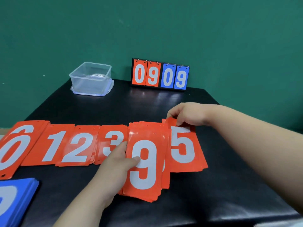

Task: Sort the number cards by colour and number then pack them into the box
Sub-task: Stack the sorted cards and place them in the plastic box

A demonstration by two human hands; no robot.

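Observation:
Red number cards lie in a row along the black table (147,104): a 0 pile (11,151) at the far left, then 1 (54,145), 2 (78,148) and 3 (113,138). My left hand (118,163) holds a thick stack of red cards with a 9 on top (144,163), thumb pressed on the digit. My right hand (185,113) pinches the top edge of the red 5 card (183,145), which lies on its pile just right of the stack. A blue card pile (14,200) sits at the bottom left. The clear plastic box (91,78) stands at the back left.
A flip scoreboard (159,74) reading 0 9 in red and 0 9 in blue stands at the table's back edge against the green wall. The box rests on its lid. The table's right edge falls away near my right forearm.

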